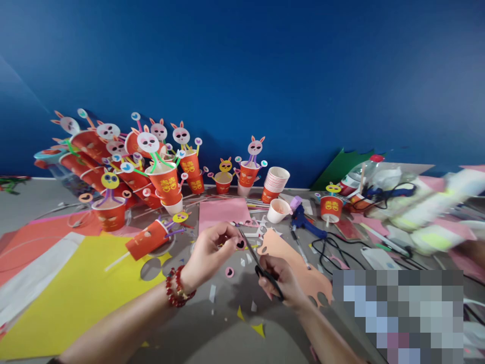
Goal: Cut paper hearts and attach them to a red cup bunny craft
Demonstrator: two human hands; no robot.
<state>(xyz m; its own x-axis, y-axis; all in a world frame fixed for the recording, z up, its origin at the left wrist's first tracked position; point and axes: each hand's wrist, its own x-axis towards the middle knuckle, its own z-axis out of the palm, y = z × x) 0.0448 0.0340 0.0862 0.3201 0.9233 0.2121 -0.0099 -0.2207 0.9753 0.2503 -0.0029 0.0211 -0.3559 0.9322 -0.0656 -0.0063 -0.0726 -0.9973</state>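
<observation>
Between its thumb and fingers, my left hand [214, 250] pinches a small pink paper disc [240, 243] with a dark heart on it. Black-handled scissors [268, 277] are in my right hand [280, 278], their blades pointing up and left beside the disc. A second pink disc [229, 272] with a dark heart lies on the grey table just below my left hand. Small white and yellow paper scraps [258, 330] are scattered nearby. An orange paper sheet [290, 258] with round holes lies behind my right hand.
Red cups with paper rabbit faces [162, 182] crowd the back left. Yellow paper [76, 293] covers the left side. Stacked cups [275, 183], a blue glue gun [303, 220] with a black cable and a bottle [364, 172] stand or lie toward the back right.
</observation>
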